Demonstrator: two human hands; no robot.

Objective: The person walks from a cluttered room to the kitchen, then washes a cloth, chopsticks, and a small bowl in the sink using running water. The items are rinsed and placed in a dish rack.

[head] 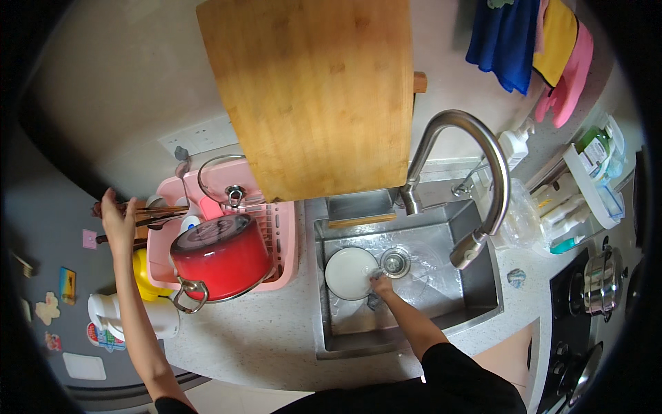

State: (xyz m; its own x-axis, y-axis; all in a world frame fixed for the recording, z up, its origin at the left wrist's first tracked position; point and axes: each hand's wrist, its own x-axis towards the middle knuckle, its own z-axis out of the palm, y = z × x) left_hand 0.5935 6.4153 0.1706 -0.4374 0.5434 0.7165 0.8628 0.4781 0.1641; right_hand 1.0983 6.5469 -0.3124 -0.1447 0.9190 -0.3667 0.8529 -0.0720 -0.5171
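My left hand (118, 215) is at the chopsticks (163, 211) standing at the left end of the pink dish rack (288, 243); whether its fingers grip any is unclear. In the steel sink (439, 321), my right hand (381, 283) is at the right edge of a white plate (351, 273), with a grey scrubber or cloth at its fingers. The plate lies beside the drain strainer (395, 263). A red pot (222, 259) rests tilted on the rack, its dark base facing up. Behind the pot leans a glass lid (220, 178).
A large wooden cutting board (320, 98) stands behind the sink. The curved faucet (499, 176) arches over the sink's right side. A white kettle-like container (155, 315) is below the rack. At the far right, a steel pot (602, 282) sits on the stove.
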